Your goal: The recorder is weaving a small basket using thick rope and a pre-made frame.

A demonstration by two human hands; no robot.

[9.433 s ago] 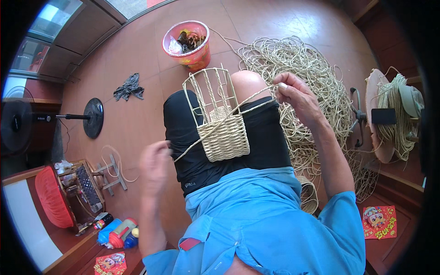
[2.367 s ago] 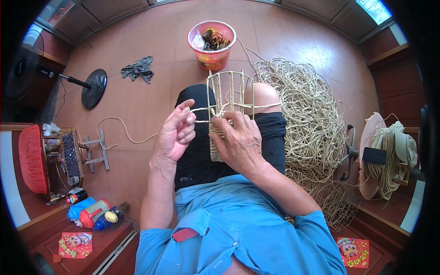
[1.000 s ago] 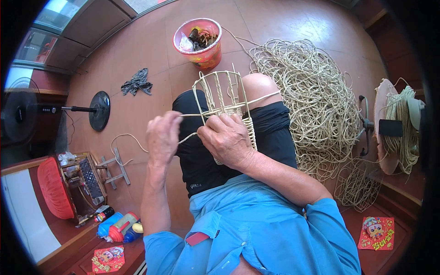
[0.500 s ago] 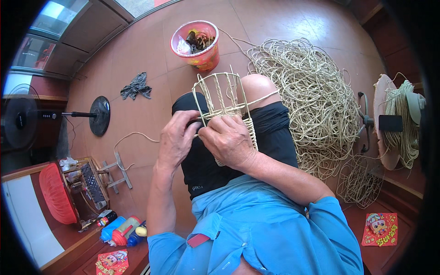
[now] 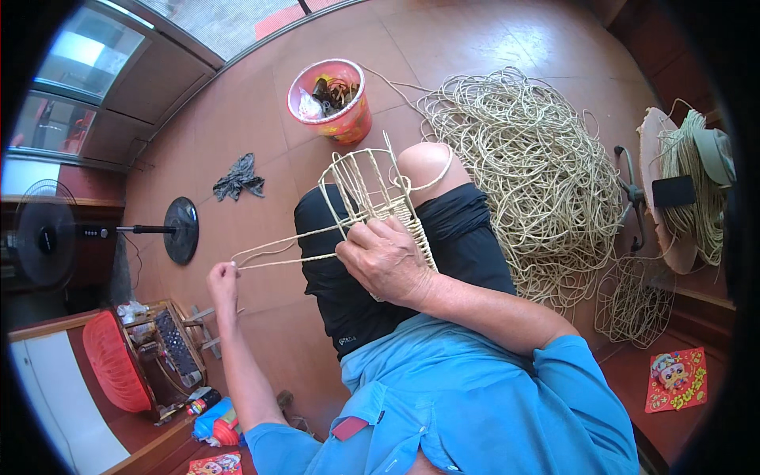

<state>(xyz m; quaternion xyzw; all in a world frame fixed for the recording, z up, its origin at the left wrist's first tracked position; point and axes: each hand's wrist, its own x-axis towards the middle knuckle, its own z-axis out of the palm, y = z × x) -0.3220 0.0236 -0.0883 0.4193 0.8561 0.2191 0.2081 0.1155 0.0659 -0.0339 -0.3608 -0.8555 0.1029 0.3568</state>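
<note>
A partly woven cream cord basket [image 5: 364,174] rests between my thighs, its upright twisted stakes and top hoop open above a dense woven lower part. My right hand [image 5: 384,257] is closed over the woven part, gripping it and hiding much of it. Out to the left, beside my left thigh, my left hand [image 5: 224,281] pinches cream cord [image 5: 289,261] drawn taut from the basket in long strands. A loop of cord also sticks out at the basket's right, over my bare knee [image 5: 423,162].
A big tangled cord heap [image 5: 546,198] covers the floor at right, beside a cord-wound reel [image 5: 665,241]. A red bucket [image 5: 348,123] stands ahead; a crumpled dark rag [image 5: 236,178], a standing fan [image 5: 182,229], a red plastic cover [image 5: 111,360] and plastic containers [image 5: 214,423] lie leftward.
My left hand has pulled away from the basket, down and left, drawing strands out long. My right hand stays on the basket. The view has shifted slightly.
</note>
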